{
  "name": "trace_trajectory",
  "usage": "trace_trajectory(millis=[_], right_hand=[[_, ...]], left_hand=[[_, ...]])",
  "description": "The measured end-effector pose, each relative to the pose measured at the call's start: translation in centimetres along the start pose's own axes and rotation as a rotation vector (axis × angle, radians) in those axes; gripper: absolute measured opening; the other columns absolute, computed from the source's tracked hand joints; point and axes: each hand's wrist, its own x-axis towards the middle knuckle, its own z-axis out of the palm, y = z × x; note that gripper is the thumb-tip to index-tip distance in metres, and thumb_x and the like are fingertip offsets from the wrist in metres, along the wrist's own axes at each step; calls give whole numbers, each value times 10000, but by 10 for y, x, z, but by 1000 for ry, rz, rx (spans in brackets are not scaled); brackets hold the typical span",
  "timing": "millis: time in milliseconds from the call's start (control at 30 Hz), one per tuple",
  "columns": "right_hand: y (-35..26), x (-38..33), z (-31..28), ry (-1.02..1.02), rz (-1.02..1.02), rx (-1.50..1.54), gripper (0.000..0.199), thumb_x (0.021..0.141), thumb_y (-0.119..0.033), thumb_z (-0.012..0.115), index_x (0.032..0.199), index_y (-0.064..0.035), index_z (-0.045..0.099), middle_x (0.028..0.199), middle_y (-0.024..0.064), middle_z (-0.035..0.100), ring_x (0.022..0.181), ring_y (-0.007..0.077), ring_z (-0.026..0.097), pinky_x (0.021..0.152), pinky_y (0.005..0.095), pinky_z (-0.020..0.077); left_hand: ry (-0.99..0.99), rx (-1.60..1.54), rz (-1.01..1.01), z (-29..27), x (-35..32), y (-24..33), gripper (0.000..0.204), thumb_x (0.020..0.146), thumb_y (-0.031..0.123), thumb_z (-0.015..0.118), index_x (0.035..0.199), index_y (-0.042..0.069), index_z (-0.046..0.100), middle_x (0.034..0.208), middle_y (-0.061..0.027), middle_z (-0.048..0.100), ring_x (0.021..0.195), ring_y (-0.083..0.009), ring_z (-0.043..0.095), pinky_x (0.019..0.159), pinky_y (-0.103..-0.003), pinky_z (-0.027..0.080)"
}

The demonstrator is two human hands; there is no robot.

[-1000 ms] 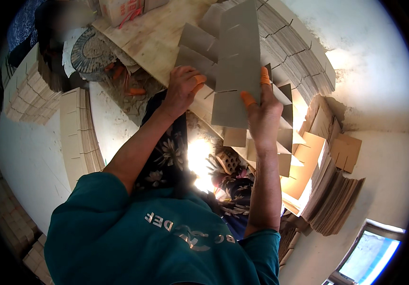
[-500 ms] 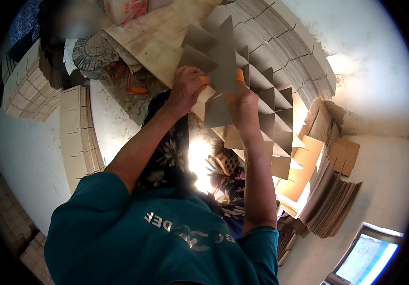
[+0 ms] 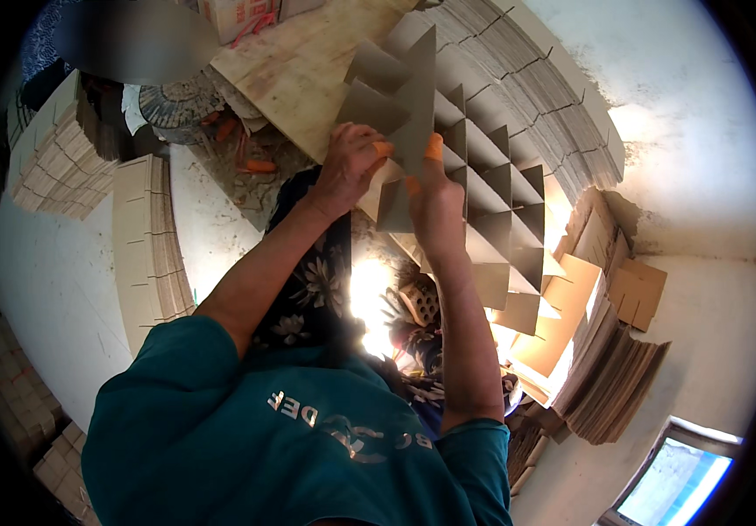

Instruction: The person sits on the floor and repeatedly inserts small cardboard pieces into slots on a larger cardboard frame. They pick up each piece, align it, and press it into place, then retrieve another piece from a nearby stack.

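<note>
A grey cardboard divider grid (image 3: 488,197), made of crossed slotted strips, rests at an angle on the board in front of me. A cardboard strip (image 3: 420,105) stands up at its left side, nearest my hands. My right hand (image 3: 438,210) is closed on the lower part of this strip, thumb pointing up along it. Curled at the strip's left side, my left hand (image 3: 347,171) pinches at the cardboard, but the exact piece between its fingers is hidden. Orange covers (image 3: 382,149) wrap fingertips on both hands.
Slotted cardboard strips (image 3: 536,96) are stacked along the wall behind the grid. More stacks (image 3: 146,237) stand at the left. An open carton (image 3: 562,316) and flat sheets (image 3: 615,386) lean at the right. Orange-handled tools (image 3: 255,165) lie beside the wooden board (image 3: 299,66).
My right hand has shifted slightly left along the upright strip, its thumb a little lower. The left hand stays almost in place; the grid sits slightly differently in view.
</note>
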Motion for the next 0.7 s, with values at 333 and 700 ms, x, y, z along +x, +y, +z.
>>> trace_trajectory(millis=[333,700], right_hand=[[33,4,22,-254,-4,-145,568,806,-90,619,1310,46,394,718,206,609,619,335,614,537,373,479],[187,10,-88,183,453,-779,854,811,-643,517,1350,3,368,1203,219,554,1164,363,489,901,515,421]], left_hand=[[-51,30,19,1,0,0,346,718,13,664,1058,65,624,1017,-68,619,1078,-277,501,1006,-463,320],[-440,176,227,-10,38,23,742,641,61,702,1332,22,433,1379,-103,413,1343,-331,276,1099,-501,221]])
